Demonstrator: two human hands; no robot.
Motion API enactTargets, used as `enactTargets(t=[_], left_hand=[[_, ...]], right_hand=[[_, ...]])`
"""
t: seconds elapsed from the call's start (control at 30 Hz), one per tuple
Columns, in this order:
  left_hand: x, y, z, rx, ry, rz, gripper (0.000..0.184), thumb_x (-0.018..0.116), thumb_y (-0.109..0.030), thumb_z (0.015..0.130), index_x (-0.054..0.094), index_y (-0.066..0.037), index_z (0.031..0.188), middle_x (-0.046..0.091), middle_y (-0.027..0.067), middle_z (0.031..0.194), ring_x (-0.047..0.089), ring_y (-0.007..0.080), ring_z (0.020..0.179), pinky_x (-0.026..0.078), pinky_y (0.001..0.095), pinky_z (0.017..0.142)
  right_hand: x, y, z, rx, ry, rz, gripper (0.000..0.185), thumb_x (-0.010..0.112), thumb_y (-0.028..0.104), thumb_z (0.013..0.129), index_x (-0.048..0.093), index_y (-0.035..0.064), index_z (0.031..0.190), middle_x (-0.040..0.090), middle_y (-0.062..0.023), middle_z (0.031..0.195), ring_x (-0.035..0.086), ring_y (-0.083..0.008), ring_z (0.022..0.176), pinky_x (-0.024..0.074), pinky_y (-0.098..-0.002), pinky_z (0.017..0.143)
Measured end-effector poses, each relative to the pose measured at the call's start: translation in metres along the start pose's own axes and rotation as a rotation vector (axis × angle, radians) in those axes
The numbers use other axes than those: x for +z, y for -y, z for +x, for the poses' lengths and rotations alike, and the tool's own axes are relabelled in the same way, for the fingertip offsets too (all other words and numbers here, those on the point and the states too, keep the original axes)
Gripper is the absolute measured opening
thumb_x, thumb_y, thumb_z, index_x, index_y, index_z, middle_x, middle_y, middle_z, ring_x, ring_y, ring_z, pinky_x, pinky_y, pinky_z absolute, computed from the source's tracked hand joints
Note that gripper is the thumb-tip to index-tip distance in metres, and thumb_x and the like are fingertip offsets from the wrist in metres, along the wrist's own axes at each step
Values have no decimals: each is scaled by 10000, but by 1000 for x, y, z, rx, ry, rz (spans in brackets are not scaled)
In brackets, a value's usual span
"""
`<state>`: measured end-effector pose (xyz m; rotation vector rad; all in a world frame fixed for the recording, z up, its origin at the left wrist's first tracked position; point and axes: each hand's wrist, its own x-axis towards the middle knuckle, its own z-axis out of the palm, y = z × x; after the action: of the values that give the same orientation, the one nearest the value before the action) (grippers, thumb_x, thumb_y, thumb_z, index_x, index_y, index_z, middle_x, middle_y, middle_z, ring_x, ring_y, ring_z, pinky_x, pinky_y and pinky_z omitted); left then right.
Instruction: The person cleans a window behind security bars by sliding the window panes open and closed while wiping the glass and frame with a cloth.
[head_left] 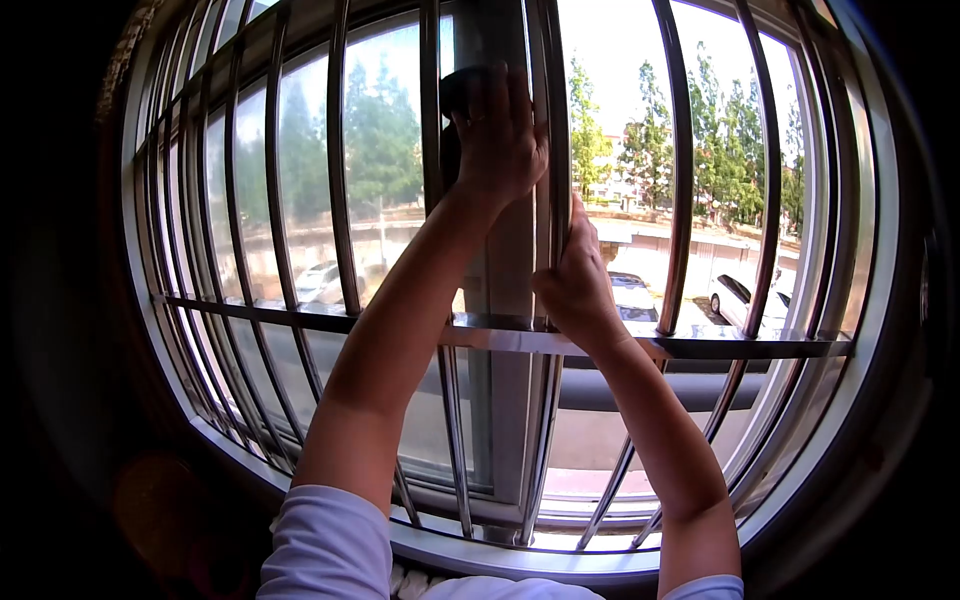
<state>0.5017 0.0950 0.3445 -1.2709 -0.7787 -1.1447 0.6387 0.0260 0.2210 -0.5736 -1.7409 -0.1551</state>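
Clock positions are read from the centre of the view. The white window frame (136, 240) is seen as a wide curve, bowed by the lens, with its left side at 9 o'clock. Within it, upright metal bars (342, 170) are ranged from side to side. Behind them, at 10 o'clock, a hazy glass pane (310, 180) is seen, and through it a pale car (322, 282) is made out at 9 o'clock. The left arm is raised from a pale sleeve (328, 545) at 7 o'clock. At 12 o'clock a black object (456, 92), of a kind that cannot be told, is partly covered by the left hand (498, 140). The fingers are extended upward over it; the palm is hidden, so whether they are closed on it cannot be told. Below the hand, toward 6 o'clock, the grey upright of the sash (507, 420) is exposed. A flat crossbar (510, 338) is set just below centre, crossed in front by the left forearm. Just beyond, an upright bar (557, 130) is met at 3 o'clock by the right hand (578, 285); its fingers are pointed upward alongside, and whether the bar is gripped cannot be told. Farther out, tall trees (700, 140) are seen at 2 o'clock, and a white car (745, 300) at 3 o'clock.
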Motion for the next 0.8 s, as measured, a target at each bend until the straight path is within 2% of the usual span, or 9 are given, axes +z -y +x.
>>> enactTargets(t=[0.07, 0.13, 0.2, 0.27, 0.37, 0.5, 0.6, 0.73, 0.8], left_hand=[[-1, 10, 42, 6, -57, -13, 750, 586, -383, 864, 289, -14, 1446, 272, 228, 1479, 355, 506, 1275, 344, 678, 963], [1, 12, 62, -159, -277, -395, 706, 588, -297, 872, 290, 35, 1419, 296, 261, 1463, 402, 466, 1256, 378, 577, 995], [5, -1, 40, -180, -242, -303, 715, 597, -268, 868, 271, 65, 1411, 301, 282, 1454, 411, 464, 1250, 386, 536, 1008], [-6, -10, 6, -159, -164, -201, 730, 597, -206, 868, 224, 134, 1394, 286, 329, 1439, 408, 464, 1252, 397, 496, 1023], [-49, -40, -47, -225, 20, -251, 643, 581, -3, 827, 279, 125, 1380, 275, 289, 1424, 385, 452, 1249, 439, 454, 1007], [-86, -50, -86, -245, 167, -317, 530, 586, 25, 793, 404, 44, 1290, 387, 241, 1245, 436, 421, 1136, 417, 459, 994], [-102, -47, -96, -227, 422, -324, 456, 563, 81, 741, 458, 14, 1181, 415, 216, 1152, 470, 401, 1065, 457, 461, 932], [-93, -39, -87, -183, 301, -311, 421, 564, 110, 712, 511, -58, 1095, 440, 173, 1112, 514, 373, 1020, 515, 458, 839], [-77, -27, -74, -67, 45, -354, 341, 603, 71, 721, 576, -18, 1049, 490, 176, 1071, 566, 368, 970, 555, 408, 790]], right_hand=[[-4, 6, -1, 107, 61, 100, 830, 538, 31, 725, 138, -112, 1438, 376, -339, 1322, 378, -460, 1265, 336, -455, 1066], [-1, -4, 3, 164, 2, 333, 760, 555, 116, 796, 198, -90, 1434, 366, -322, 1347, 382, -430, 1273, 304, -435, 1090], [-4, -7, 9, 240, -162, 571, 625, 525, 156, 863, 314, -53, 1413, 391, -281, 1359, 397, -387, 1280, 286, -415, 1102], [-17, -11, 20, 33, -263, 471, 438, 456, 23, 868, 473, -18, 1303, 471, -217, 1312, 456, -329, 1251, 330, -392, 1081], [-28, -2, 37, -103, -290, 162, 372, 383, -157, 788, 585, -9, 1062, 610, -170, 1078, 610, -287, 1071, 472, -367, 946], [-51, -9, 56, -233, -90, -290, 298, 459, -184, 743, 668, 13, 825, 632, -157, 973, 629, -309, 972, 506, -397, 855], [-54, -13, 53, -239, 124, -363, 258, 613, -98, 783, 724, 96, 913, 592, -127, 1051, 607, -302, 992, 501, -385, 845], [-57, -39, 58, -417, 196, -534, 328, 671, 2, 821, 666, 112, 1130, 549, -117, 1119, 590, -272, 1021, 501, -369, 900], [-57, -44, 62, -371, 334, -411, 378, 653, 13, 844, 624, 124, 1204, 517, -122, 1179, 588, -274, 1055, 507, -376, 905]])
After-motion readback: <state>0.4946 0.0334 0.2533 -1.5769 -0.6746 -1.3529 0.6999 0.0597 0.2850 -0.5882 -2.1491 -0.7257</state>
